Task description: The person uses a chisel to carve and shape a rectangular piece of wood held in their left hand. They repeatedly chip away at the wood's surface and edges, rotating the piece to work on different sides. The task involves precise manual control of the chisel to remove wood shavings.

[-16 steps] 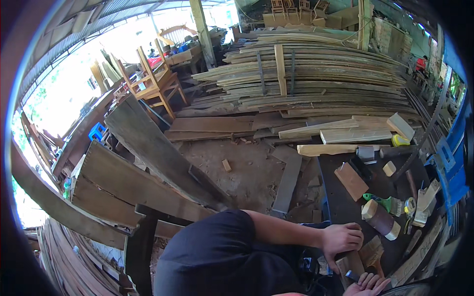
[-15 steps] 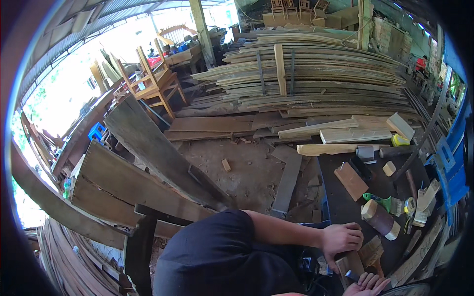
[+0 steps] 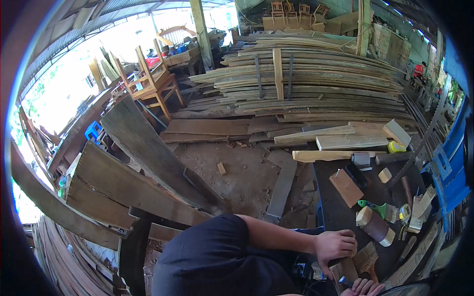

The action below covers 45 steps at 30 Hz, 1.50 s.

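My left hand [image 3: 337, 248] is at the lower right, its fingers curled over a piece of wood [image 3: 335, 271]. The thumb presses down along the wood's side. Close to it, at the picture's bottom edge, my right hand [image 3: 364, 287] has its fingers folded round a slim tool with a dark, rounded end [image 3: 345, 281]. The rest of that tool is hidden by the hand and the frame's edge. Another wood piece [image 3: 366, 256] lies just right of my left hand. Beyond it is a wooden block with a brown wrapped middle [image 3: 375, 226].
The dark worktop [image 3: 326, 197] carries a green-handled brush [image 3: 379, 210], a reddish wood block [image 3: 346, 188], a tape measure [image 3: 405, 212] and a yellow roll [image 3: 396, 147]. Large planks [image 3: 148, 148] lean at left. A lumber stack [image 3: 321, 74] and wooden chair [image 3: 153, 84] stand farther back.
The whole view has shifted slightly, so the scene sits a little farther left. Both hands keep nearly the same grip and place on the wood and tool.
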Motion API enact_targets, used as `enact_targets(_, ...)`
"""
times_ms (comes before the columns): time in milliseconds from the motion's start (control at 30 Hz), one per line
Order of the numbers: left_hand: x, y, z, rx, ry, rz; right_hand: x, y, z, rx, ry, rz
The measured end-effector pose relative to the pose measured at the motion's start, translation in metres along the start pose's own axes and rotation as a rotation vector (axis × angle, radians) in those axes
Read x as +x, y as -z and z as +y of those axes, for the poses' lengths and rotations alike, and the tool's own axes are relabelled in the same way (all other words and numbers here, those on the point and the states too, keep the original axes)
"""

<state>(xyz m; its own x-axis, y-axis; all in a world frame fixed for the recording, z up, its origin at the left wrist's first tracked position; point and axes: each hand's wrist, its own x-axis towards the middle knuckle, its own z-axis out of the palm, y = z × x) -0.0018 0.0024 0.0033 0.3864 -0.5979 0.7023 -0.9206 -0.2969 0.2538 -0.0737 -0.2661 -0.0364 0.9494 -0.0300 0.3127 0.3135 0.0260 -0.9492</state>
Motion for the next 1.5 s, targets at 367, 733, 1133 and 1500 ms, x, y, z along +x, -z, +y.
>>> enact_targets(367, -0.002, 0.001, 0.003, -0.052, -0.059, 0.039, -0.001, 0.039, 0.02, 0.091, -0.097, -0.139)
enact_targets(733, -0.004, 0.005, 0.001, -0.118, -0.104, 0.011, 0.018, -0.039, -0.054, 0.785, -0.351, 0.613)
enact_targets(1133, -0.009, 0.002, 0.006, -0.193, -0.093, -0.01, -0.005, -0.032, -0.06, 0.907, -0.101, 0.195)
enact_targets(1500, 0.028, 0.024, -0.009, -0.273, 0.135, -0.333, -0.003, -0.061, -0.1, 0.717, -0.108, 0.612)
